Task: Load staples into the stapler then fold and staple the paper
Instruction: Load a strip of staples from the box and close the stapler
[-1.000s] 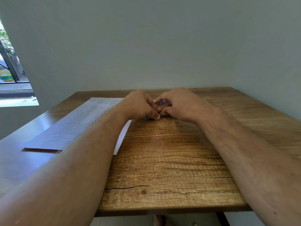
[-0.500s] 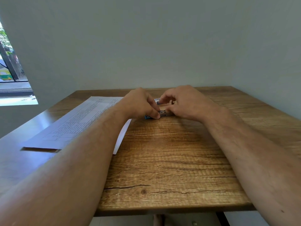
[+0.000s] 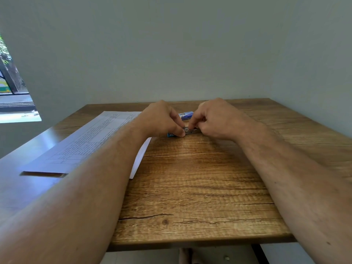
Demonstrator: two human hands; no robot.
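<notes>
A small blue stapler lies on the wooden table near its far middle, with its metal staple channel showing between my hands. My left hand pinches the stapler's left part with curled fingers. My right hand curls over the channel's right end, its fingertips on the metal. Behind the hands lies a small blue staple box. A printed white paper lies flat at the left, partly under my left forearm.
The table is pushed against a plain wall at the back and right. Its front edge is near me. A window opening shows at the far left. Bare wood stretches between my forearms.
My hands have drawn slightly apart, exposing more of the metal channel and the blue box behind. The paper has not moved.
</notes>
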